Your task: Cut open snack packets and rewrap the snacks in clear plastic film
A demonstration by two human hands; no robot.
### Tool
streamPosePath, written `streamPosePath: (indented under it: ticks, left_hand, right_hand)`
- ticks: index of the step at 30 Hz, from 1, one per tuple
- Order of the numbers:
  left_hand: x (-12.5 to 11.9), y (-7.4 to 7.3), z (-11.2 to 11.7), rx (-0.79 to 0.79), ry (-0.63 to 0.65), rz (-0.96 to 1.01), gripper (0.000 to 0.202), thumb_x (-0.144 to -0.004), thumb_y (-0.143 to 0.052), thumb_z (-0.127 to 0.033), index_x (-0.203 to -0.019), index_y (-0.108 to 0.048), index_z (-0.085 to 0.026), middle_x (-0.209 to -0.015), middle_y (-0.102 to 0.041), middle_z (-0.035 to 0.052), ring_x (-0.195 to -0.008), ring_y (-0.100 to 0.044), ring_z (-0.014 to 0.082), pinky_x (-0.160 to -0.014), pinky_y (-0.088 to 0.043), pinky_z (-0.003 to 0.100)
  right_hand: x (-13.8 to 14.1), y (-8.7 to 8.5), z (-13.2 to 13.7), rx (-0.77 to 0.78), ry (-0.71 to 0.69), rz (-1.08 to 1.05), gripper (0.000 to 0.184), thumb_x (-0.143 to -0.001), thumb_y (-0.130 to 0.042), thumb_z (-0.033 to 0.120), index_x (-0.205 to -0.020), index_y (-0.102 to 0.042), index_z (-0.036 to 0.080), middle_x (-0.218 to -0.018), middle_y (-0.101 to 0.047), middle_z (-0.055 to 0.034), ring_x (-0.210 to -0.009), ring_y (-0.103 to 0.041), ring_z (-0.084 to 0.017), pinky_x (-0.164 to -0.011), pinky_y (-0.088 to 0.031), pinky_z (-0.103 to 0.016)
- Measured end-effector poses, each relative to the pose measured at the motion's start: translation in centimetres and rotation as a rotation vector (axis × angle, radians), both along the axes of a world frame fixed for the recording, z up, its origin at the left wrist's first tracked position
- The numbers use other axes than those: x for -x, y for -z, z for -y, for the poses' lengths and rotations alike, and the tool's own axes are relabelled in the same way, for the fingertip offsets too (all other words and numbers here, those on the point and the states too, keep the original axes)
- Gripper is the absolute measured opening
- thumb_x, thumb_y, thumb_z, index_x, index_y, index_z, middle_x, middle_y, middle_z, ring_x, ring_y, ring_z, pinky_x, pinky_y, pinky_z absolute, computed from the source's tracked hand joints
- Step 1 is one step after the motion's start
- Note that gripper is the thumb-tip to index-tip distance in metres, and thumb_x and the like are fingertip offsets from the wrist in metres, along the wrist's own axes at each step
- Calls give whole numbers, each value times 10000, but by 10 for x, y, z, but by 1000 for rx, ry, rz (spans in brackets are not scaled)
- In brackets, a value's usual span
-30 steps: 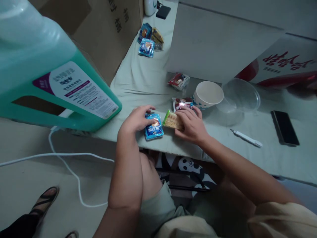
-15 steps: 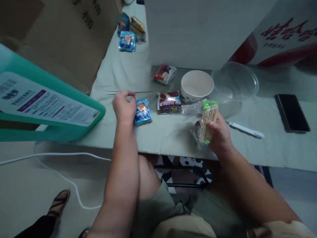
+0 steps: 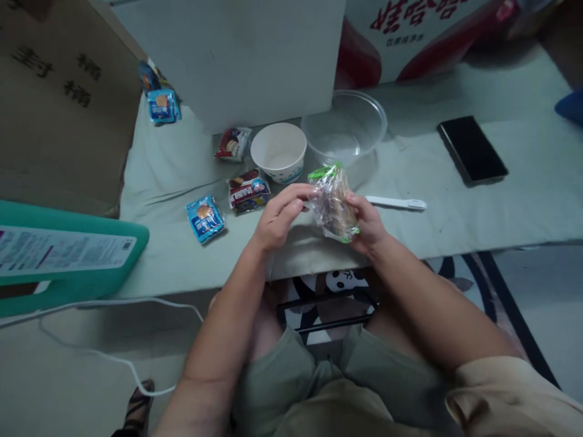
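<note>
My right hand (image 3: 367,224) is wrapped round the lower right side of a clear plastic packet (image 3: 334,203) with bright green ends. Inside the crinkled wrapper are thin, pale tan pieces packed side by side; their kind is unclear. The packet is held tilted above the front of the cloth-covered table. From the left, the fingers of my left hand (image 3: 282,215) close on the packet's loose plastic, with the thumb near the forefinger. Just behind the packet are a white paper bowl (image 3: 279,152) and a round clear plastic bowl (image 3: 346,124). A white-handled knife (image 3: 396,202) lies to its right.
Left of my hands lie a blue snack packet (image 3: 204,218), a dark red one (image 3: 248,191) and a red-white one (image 3: 233,144). A green jug (image 3: 77,243) stands at the left, a black phone (image 3: 473,149) lies right. Large boxes (image 3: 264,54) line the back.
My left hand has moved right, from beside the blue snack packet to the clear packet in my right hand. The head view has shifted, so the table's things appear further left.
</note>
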State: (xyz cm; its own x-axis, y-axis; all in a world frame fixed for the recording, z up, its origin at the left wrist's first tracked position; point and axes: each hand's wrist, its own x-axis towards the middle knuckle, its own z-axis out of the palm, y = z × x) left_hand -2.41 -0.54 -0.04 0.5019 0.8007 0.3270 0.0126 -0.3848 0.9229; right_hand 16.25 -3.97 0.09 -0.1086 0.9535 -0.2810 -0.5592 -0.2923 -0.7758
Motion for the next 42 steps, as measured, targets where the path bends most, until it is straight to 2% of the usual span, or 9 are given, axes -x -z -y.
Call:
streamPosePath:
  ticks: [5, 8, 14, 21, 25, 31, 35, 39, 42]
  left_hand:
    - [-17, -1, 4, -384, 2, -282, 786, -799, -736, -668, -1468, -551, -300, -1524, -501, 133, -1401, -488, 343, -1181, -419, 540]
    - [-28, 6, 2, -441, -104, -329, 717, -811, -741, -651, -1420, -567, -316, -1487, -492, 114, -1407, -478, 329, -1210, -385, 542]
    - [-40, 16, 0, -187, -349, -222, 575, -774, -751, -692, -1151, -652, -268, -1467, -457, 107, -1348, -527, 307, -1101, -486, 469]
    - [-38, 6, -1, -25, -242, -218, 373, -807, -802, -455, -1075, -670, -232, -1052, -660, 43, -988, -650, 203, -902, -529, 342]
    - [-31, 4, 3, -24, -47, -278, 334, -804, -789, -366, -1081, -657, -236, -1112, -672, 51, -1023, -653, 211, -934, -532, 368]
    - [-26, 12, 4, 242, 55, 20, 677, -823, -781, -424, -1383, -404, -381, -1317, -612, 55, -940, -702, 169, -806, -594, 325]
    - [-22, 13, -3, 204, 13, -4, 493, -840, -748, -362, -1290, -553, -311, -1295, -633, 61, -1044, -694, 193, -846, -594, 313]
    - [-19, 10, -6, 141, -89, -104, 294, -811, -688, -246, -1104, -666, -234, -1230, -671, 75, -1165, -650, 227, -881, -580, 311]
    - [-21, 11, -7, 167, -191, -115, 323, -765, -664, -197, -1086, -665, -233, -1209, -674, 63, -1024, -672, 190, -779, -575, 275]
  right_hand:
    - [-7, 6, -5, 61, 83, -83, 366, -745, -649, 537, -980, -616, 258, -937, -741, -24, -946, -709, -241, -823, -591, -378]
    - [-7, 9, -10, 52, 98, -95, 364, -775, -655, 524, -1020, -607, 259, -1001, -747, -22, -978, -712, -230, -852, -597, -371]
    - [-6, 13, -12, -21, -17, 60, 442, -850, -599, 590, -1151, -606, 266, -1166, -727, -46, -1115, -684, -235, -959, -577, -388]
    - [-35, 22, 2, -499, 122, 851, 818, -806, -688, 614, -1508, -397, 311, -1552, -434, -128, -1360, -520, -319, -1069, -512, -504]
    - [-43, 23, 1, -760, 28, 1112, 526, -863, -677, 472, -1367, -601, 341, -1552, -437, -83, -1420, -463, -329, -1183, -403, -554]
    - [-35, 27, -1, -750, 253, 1204, 287, -880, -697, 382, -1149, -773, 320, -1409, -504, -91, -1302, -534, -295, -1054, -512, -500]
    - [-30, 20, 4, -822, 182, 1222, 293, -904, -624, 320, -1149, -785, 303, -1156, -624, -91, -1109, -615, -253, -975, -526, -471]
    - [-42, 1, 10, -816, -47, 1196, 378, -915, -564, 359, -1254, -720, 302, -1260, -689, -84, -1177, -635, -283, -1044, -486, -492]
    - [-70, -3, 12, -607, 89, 1388, 411, -893, -543, 308, -1272, -688, 247, -1259, -712, -122, -1177, -639, -325, -1043, -470, -520]
